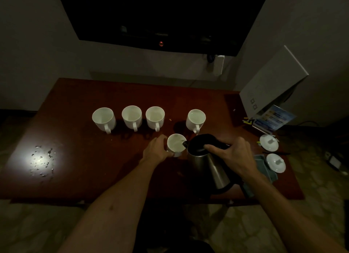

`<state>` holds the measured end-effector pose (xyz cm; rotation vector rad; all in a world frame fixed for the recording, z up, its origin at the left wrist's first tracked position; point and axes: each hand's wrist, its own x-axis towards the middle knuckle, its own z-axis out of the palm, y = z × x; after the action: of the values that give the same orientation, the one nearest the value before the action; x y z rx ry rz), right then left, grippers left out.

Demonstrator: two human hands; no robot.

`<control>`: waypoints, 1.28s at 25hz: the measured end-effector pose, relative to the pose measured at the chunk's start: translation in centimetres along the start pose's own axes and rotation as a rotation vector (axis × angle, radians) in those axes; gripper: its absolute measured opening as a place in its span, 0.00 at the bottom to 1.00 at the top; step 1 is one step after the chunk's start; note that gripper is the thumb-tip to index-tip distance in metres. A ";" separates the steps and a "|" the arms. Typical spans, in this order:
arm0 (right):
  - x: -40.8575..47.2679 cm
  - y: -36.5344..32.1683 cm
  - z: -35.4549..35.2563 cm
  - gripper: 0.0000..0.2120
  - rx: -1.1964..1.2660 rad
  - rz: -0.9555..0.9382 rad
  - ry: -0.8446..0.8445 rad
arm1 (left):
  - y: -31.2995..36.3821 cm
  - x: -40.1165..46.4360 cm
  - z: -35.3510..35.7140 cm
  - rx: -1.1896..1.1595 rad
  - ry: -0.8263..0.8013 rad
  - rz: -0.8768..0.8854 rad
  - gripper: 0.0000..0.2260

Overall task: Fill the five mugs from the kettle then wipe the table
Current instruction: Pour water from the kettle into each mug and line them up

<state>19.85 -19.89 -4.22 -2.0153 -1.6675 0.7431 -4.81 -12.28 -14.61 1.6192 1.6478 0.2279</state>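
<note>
Several white mugs stand on the dark red table (pixel 79 132): a row at the back with the leftmost mug (pixel 104 118), a second mug (pixel 132 116), a third mug (pixel 155 117) and a right mug (pixel 195 120). A nearer mug (pixel 176 144) sits in front, and my left hand (pixel 156 150) grips its left side. My right hand (pixel 234 154) holds the black handle of a steel kettle (pixel 209 164), which is tilted with its spout over the near mug's rim.
Water drops (pixel 42 159) lie in a bright patch at the table's left. Two white lids (pixel 269 142) (pixel 276 163), a grey tray (pixel 264 169), a leaflet stand (pixel 272 118) and a white box (pixel 272 84) crowd the right side. A dark screen (pixel 160 16) hangs on the wall.
</note>
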 end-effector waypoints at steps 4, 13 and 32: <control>0.0 0.1 0.1 0.26 -0.003 0.002 0.005 | 0.2 -0.3 -0.1 -0.009 0.010 0.005 0.29; -0.3 -0.3 0.0 0.23 -0.008 0.008 0.007 | 0.5 -0.9 -0.2 -0.026 -0.004 0.000 0.30; -0.5 -0.6 -0.3 0.22 -0.009 0.028 0.008 | 0.2 -1.3 -0.4 -0.003 -0.002 -0.017 0.29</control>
<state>19.55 -20.23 -3.52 -2.0492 -1.6432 0.7376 -5.08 -13.29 -13.70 1.6016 1.6580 0.2199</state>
